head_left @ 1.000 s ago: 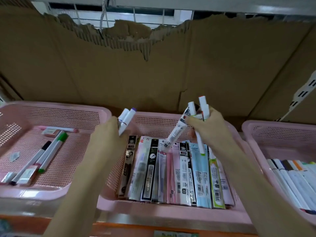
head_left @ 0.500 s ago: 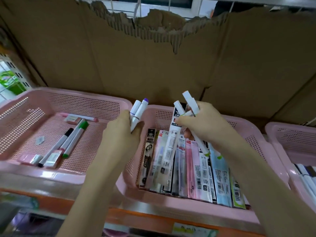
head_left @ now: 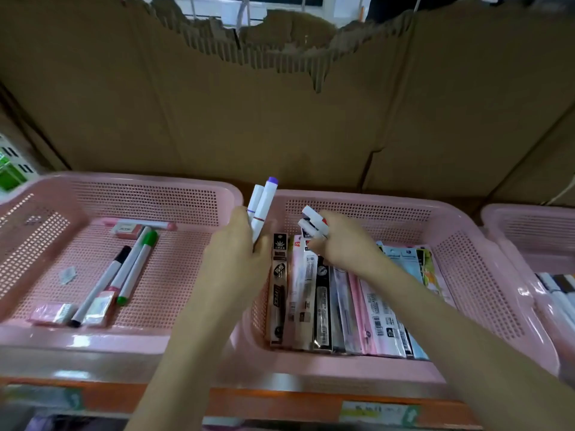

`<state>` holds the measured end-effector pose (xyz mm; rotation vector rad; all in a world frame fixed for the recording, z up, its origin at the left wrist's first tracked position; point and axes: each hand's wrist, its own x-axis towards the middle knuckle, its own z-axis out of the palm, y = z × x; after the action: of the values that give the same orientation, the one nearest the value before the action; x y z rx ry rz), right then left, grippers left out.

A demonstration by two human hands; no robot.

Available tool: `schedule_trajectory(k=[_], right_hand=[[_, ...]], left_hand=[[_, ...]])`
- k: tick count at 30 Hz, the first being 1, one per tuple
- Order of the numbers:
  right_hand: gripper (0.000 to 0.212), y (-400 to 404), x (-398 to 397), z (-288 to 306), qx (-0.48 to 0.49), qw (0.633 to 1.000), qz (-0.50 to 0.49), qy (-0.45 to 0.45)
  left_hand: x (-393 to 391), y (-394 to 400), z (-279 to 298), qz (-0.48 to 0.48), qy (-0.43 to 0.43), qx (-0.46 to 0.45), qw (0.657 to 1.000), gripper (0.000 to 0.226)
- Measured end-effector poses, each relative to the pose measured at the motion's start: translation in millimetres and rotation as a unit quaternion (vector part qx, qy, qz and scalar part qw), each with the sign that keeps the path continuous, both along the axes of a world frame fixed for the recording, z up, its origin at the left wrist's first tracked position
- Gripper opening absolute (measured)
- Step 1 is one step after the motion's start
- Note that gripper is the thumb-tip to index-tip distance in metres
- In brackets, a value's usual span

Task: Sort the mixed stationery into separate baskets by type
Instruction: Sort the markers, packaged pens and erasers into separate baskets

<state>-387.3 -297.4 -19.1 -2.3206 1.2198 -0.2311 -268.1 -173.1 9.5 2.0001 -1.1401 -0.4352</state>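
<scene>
My left hand grips two white markers, one with a purple cap, held upright over the gap between the left and middle pink baskets. My right hand is closed around a few white markers and reaches down into the middle basket, which holds a row of flat refill packets. The left basket contains a black-capped marker, a green-capped marker and small erasers.
A third pink basket at the right edge holds more white markers. Torn brown cardboard stands behind the baskets. An orange shelf edge with a price label runs along the front.
My right hand has dropped from above the packets down into the middle basket with its markers. My left hand stays at the basket's left rim. The view has shifted left.
</scene>
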Motion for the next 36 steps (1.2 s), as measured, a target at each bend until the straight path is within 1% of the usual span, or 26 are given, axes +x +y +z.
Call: schedule_trajectory(k=[3,5,6,9,11,13,14,16,18,19,21,23,24,27,30,33,34,36], right_hand=[[0.009,3.0,-2.8,-11.1,0.002,0.998,0.016,0.056],[0.019,7.2,-6.7,-17.1,0.015,0.998,0.018,0.059],[0.02,8.2,-8.8,-18.6,0.016,0.998,0.02,0.056],[0.008,7.4,-19.2,-13.1,-0.021,0.998,0.011,0.063],[0.019,4.3,-32.4,-0.6,-0.052,0.997,-0.015,0.058],[0.029,2.5,-52.1,17.9,-0.064,0.997,-0.048,0.01],[0.029,1.3,-65.1,26.7,-0.063,0.995,-0.07,-0.027],[0.02,-1.2,-95.4,42.3,-0.044,0.985,-0.109,-0.129],[0.009,-5.5,-129.3,51.7,-0.004,0.959,-0.143,-0.244],[0.006,-7.3,-146.5,55.9,0.013,0.946,-0.156,-0.285],[0.006,-13.9,-182.2,60.8,0.034,0.923,-0.181,-0.339],[0.012,-24.0,-219.0,63.8,0.045,0.902,-0.209,-0.375],[0.018,-30.8,-238.5,63.8,0.037,0.9,-0.224,-0.373],[0.035,-50.4,-297.1,61.5,-0.012,0.911,-0.264,-0.318],[0.033,-67.0,-348.6,55.5,-0.011,0.917,-0.256,-0.306],[0.039,-83.8,-393.0,44.6,-0.022,0.933,-0.244,-0.262],[0.039,-91.4,-410.1,40.3,-0.021,0.938,-0.243,-0.246],[0.027,-102.6,-426.9,31.8,-0.016,0.945,-0.239,-0.224]], left_hand=[[-1.9,-1.7,-0.4,-0.01,-0.003,0.004,1.0,0.021],[-2.8,-4.2,-1.3,-0.019,-0.007,0.003,1.0,0.023],[-3.1,-6.2,-2.0,-0.023,-0.01,0.003,1.0,0.023],[-7.1,-13.1,-3.2,-0.035,-0.023,0.004,0.999,0.02],[-13.8,-18.0,-2.3,-0.043,-0.023,-0.007,0.999,0.019],[-25.6,-23.5,0.4,-0.052,-0.022,-0.017,0.998,0.018],[-33.7,-26.8,1.9,-0.055,-0.021,-0.021,0.998,0.017],[-54.9,-34.1,6.2,-0.064,-0.008,-0.024,0.998,0.017],[-83.8,-43.1,11.0,-0.081,0.034,-0.034,0.996,0.022],[-100.3,-48.3,13.7,-0.088,0.055,-0.042,0.994,0.024],[-135.3,-60.6,17.6,-0.094,0.077,-0.056,0.991,0.025],[-171.9,-75.6,20.6,-0.094,0.085,-0.064,0.99,0.026],[-190.9,-83.5,22.2,-0.091,0.088,-0.067,0.99,0.025],[-246.1,-107.9,27.6,-0.1,0.095,-0.076,0.988,0.024],[-296.0,-127.0,29.1,-0.119,0.097,-0.064,0.986,0.029],[-332.7,-138.7,24.2,-0.114,0.092,-0.043,0.988,0.032],[-346.4,-142.7,22.4,-0.107,0.092,-0.036,0.989,0.033],[-355.8,-146.6,19.5,-0.095,0.07,-0.026,0.993,0.036]])
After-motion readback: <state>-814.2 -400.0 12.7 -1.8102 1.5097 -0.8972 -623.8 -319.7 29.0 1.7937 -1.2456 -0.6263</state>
